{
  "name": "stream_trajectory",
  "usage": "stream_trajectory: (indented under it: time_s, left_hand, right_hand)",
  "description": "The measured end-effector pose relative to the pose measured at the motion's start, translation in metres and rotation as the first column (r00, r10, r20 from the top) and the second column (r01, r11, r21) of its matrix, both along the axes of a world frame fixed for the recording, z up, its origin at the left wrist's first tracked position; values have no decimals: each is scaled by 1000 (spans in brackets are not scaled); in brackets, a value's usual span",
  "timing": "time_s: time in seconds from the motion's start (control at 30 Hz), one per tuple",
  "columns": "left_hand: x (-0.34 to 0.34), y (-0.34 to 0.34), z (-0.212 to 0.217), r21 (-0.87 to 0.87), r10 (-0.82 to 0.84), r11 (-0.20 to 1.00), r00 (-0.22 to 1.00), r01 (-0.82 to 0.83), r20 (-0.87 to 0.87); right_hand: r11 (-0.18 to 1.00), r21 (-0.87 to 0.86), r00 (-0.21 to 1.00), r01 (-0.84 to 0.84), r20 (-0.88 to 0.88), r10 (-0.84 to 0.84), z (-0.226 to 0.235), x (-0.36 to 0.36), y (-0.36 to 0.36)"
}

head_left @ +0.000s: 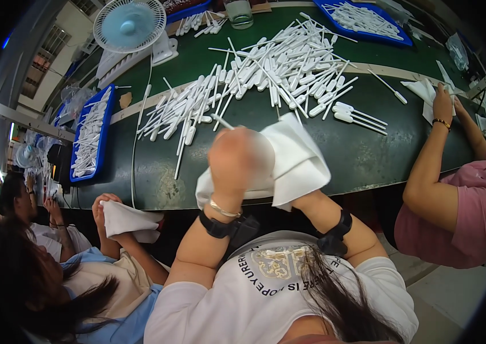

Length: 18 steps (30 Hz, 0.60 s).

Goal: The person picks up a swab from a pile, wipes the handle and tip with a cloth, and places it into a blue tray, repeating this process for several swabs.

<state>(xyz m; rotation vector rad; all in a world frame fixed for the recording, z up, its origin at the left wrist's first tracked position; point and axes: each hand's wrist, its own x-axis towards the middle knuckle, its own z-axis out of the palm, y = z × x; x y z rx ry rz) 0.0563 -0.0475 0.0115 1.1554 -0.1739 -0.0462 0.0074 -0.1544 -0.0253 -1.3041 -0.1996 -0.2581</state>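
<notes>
My left hand (pixel 234 160) is closed in a motion-blurred fist over the table's near edge. A thin white stem (pixel 221 121) juts from the top of that fist; it resembles the stems of the loose droppers, and the rest of the piece is hidden. Folds of a white cloth (pixel 303 157) are held up in my right hand (pixel 306 200), covering most of it; its fingers are out of sight. Part of the cloth also lies below my left hand. Just beyond is a large heap of white plastic droppers (pixel 289 69), each with a thin stem and bulb.
Blue trays of droppers stand at the left (pixel 105 129) and far right (pixel 406 41). A fan (pixel 129 26) and a glass jar (pixel 239 14) are at the back. One co-worker's hands (pixel 442 106) hold cloth at right; another's hand (pixel 100 209) holds cloth at left. A cord (pixel 137 132) crosses the table.
</notes>
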Motion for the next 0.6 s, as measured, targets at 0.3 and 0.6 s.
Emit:
stream_trajectory:
  time_s: [0.3,0.6]
  left_hand:
    - [-8,-5,6,-102,37,994,998,-43,-59]
    - [-9,-9,3,-67,75,996,989,-67,125]
  right_hand:
    - [738,-670,996,83,28,-86,8,2,-19]
    - [989,121,989,88,-125,-73,-17,1,-13]
